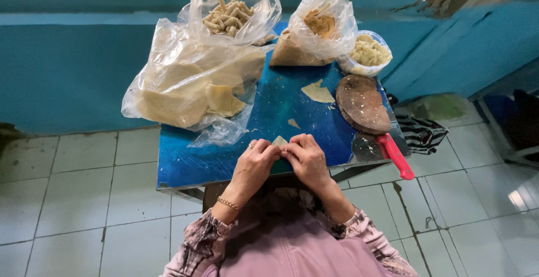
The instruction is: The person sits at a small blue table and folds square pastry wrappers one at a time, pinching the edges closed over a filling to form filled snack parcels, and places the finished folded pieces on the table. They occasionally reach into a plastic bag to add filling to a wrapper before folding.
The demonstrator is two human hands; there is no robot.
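Note:
My left hand (pixel 256 164) and my right hand (pixel 306 160) meet over the near edge of a small blue table (pixel 185 167). Together their fingertips pinch a small pale dough wrapper (pixel 279 141), mostly hidden between the fingers. A gold bracelet sits on my left wrist and a ring on a left finger. A large clear bag of pale flat wrappers (pixel 185 86) lies at the table's left. One loose wrapper (pixel 318 92) and a small scrap (pixel 293 123) lie on the blue top beyond my hands.
At the back stand a bag of rolled pieces (pixel 229 16), a bag of brown filling (pixel 317 27) and a tub of pale filling (pixel 368 52). A round wooden board (pixel 362 104) and a red-handled knife (pixel 396 154) sit right. Tiled floor surrounds; a teal wall lies behind.

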